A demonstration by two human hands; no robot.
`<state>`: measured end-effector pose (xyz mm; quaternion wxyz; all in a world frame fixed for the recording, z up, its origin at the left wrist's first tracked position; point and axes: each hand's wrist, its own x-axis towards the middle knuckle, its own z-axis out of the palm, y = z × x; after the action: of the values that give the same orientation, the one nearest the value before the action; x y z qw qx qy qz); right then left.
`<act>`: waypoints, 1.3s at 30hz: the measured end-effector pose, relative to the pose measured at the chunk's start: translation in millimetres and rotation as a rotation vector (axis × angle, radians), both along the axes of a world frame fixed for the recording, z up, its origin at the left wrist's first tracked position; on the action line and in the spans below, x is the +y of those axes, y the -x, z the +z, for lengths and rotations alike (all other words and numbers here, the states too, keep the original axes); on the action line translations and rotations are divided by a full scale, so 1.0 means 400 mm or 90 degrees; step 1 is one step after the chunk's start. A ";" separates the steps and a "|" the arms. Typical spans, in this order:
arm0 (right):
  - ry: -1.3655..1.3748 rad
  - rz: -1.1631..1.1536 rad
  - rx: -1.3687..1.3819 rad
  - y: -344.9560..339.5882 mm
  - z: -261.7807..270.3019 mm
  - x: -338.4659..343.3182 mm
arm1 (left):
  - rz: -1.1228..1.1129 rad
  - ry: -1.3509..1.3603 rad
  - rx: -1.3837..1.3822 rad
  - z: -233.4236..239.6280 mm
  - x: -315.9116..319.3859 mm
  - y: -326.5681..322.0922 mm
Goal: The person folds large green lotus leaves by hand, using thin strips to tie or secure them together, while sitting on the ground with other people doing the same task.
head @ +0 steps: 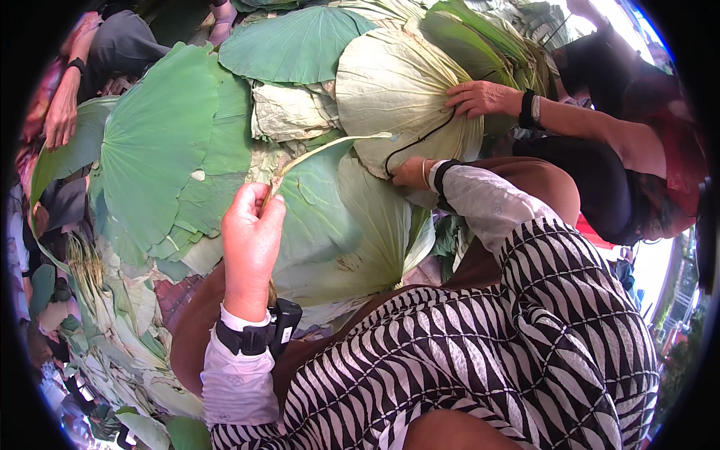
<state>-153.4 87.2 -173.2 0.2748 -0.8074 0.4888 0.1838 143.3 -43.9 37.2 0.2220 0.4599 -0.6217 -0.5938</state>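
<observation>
Lotus leaves lie piled before me. My left hand pinches a thin, dried yellowish leaf strip between thumb and fingers; its long end points right, over a green leaf. At the right of the pile, my right hand is at the lower edge of a large pale yellow-green leaf, beside a dark curved cord or stem. Its fingertips are partly hidden, so its grip is unclear. Another person's hand rests on the same pale leaf, just above mine.
Broad green leaves spread at the left, near another person's hand. A bundle of dried stems lies at the lower left. Folded leaves are heaped at the upper right. A co-worker crouches close on my right.
</observation>
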 end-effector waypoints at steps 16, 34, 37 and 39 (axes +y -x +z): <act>0.017 -0.464 -0.108 0.160 -0.115 0.002 | 0.037 -0.085 0.039 -0.003 0.026 0.012; -0.011 -0.385 0.177 0.328 -0.060 0.037 | 0.094 -0.112 -0.005 0.007 0.014 0.025; 0.012 -0.392 0.207 0.334 -0.080 0.042 | 0.095 -0.114 -0.014 0.007 0.015 0.025; 0.011 -0.402 0.219 0.328 -0.096 0.042 | 0.096 -0.110 -0.021 0.006 0.013 0.021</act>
<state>-284.7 103.9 -211.4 0.2249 -0.5763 0.7546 0.2188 134.7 -38.6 39.6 0.2155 0.5326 -0.5353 -0.6191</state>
